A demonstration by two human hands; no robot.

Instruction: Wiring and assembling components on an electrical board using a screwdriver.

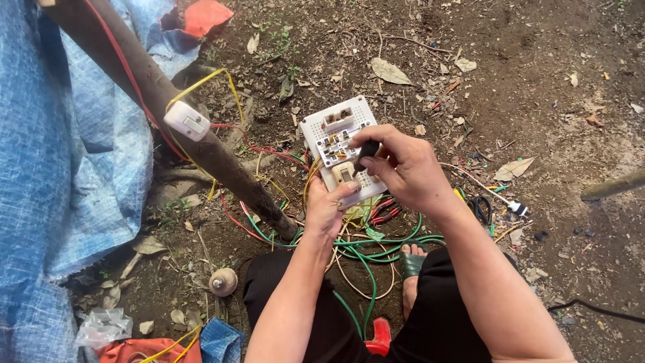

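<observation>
While green, red and yellow wires [376, 245] tangle beneath it, a pole [168, 101] carrying a white switch [187, 120] leans just left, beside blue tarp [54, 148]. Bare, leaf-strewn ground (scissors [481, 208] lie right). The white board [336, 144] runs lengthwise away from the person, the left hand [326, 208] gripping its near end; the right hand [403, 168] has its fingers pinched on a black tool [367, 152].

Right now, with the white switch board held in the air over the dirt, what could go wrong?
1. The left hand alone supports the switch board by its lower edge; pressure from the black-handled tool in the right hand could tip it out of that grip.
2. Loose green wires lie tangled by the bare foot and could snag or pull on the board.
3. Small parts may be lost in the leaves.
</observation>
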